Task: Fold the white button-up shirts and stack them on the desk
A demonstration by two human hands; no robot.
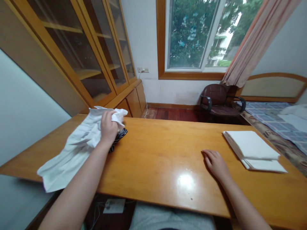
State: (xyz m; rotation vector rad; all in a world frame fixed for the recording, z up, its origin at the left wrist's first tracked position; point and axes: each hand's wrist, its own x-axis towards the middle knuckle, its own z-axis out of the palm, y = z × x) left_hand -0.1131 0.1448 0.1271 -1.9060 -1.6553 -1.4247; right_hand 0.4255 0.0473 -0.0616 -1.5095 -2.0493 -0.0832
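Observation:
My left hand (109, 127) is closed around a bunched part of a crumpled white cloth garment (81, 137), on the left part of the wooden table. The garment spreads toward me, and one corner hangs past the near edge. From under my hand pokes a black cloth with white stripes (119, 138); most of it is hidden. My right hand (216, 164) rests on the tabletop, holding nothing, its fingers loosely extended. To its right lies a stack of folded white cloth (254, 148), which the hand does not touch.
The wooden table (153, 153) stretches across in front of me. Beyond it are a glass-doored cabinet (96, 57) at left, a window (189, 35), a maroon armchair (216, 99) and a bed (273, 111) at right. Cables and a white card-like item (114, 206) show below the table.

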